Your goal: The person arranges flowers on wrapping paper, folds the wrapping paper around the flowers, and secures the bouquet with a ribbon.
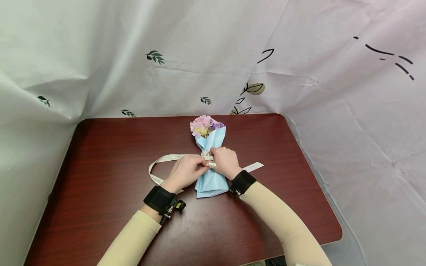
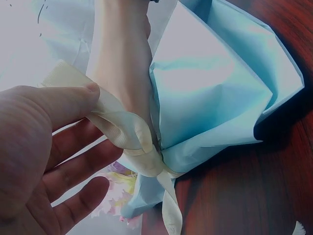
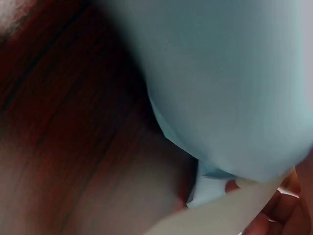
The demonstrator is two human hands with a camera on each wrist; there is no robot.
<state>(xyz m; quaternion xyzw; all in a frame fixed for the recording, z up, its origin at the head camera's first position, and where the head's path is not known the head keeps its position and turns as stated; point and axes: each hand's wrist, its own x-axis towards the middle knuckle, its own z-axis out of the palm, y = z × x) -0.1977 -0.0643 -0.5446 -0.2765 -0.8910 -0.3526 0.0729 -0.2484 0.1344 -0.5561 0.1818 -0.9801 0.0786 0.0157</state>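
A small bouquet lies on the table, its pink and purple flowers [image 1: 203, 125] wrapped in light blue paper [image 1: 213, 184]. A cream ribbon [image 1: 166, 158] circles its narrow waist, with a knot and loop [image 2: 132, 129] showing in the left wrist view. Thumb and index finger of my left hand [image 1: 186, 170] pinch a folded ribbon length; its other fingers are spread loosely. My right hand [image 1: 226, 160] is bent over the waist and grips the ribbon at the knot; its fingertips are partly hidden. Blue paper [image 3: 225, 88] fills much of the right wrist view.
One ribbon length curves out to the left on the dark red-brown table [image 1: 110, 166]; a ribbon tail [image 1: 253, 167] sticks out right of my right wrist. A white curtain [image 1: 186, 74] with leaf prints hangs behind the table and along its sides.
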